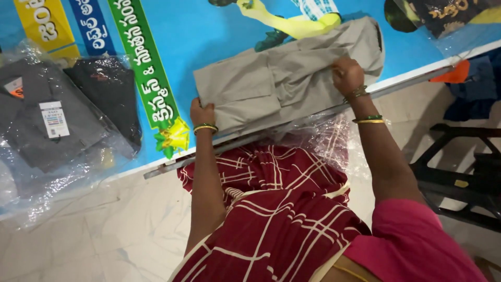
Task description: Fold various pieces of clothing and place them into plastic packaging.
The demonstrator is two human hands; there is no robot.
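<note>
Clear plastic bags (62,130) of dark shirts lie left, one bearing a white label (54,119); blue printed banner (209,31) beneath.

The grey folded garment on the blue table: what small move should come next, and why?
Probably press the upper flap flat. The right hand pinches a fold on top of the grey garment, which is bunched and uneven there, while the left hand pins its near corner at the table edge.

Item under your hands: one grey-beige folded cotton garment (282,78), plain weave, with a patch pocket showing on its near left panel. Folded into a rough rectangle, layers overlapping at the middle, far right corner loose. Lies flat at the near edge of the blue printed worktop (209,31), long side slanting upward to your right.
</note>
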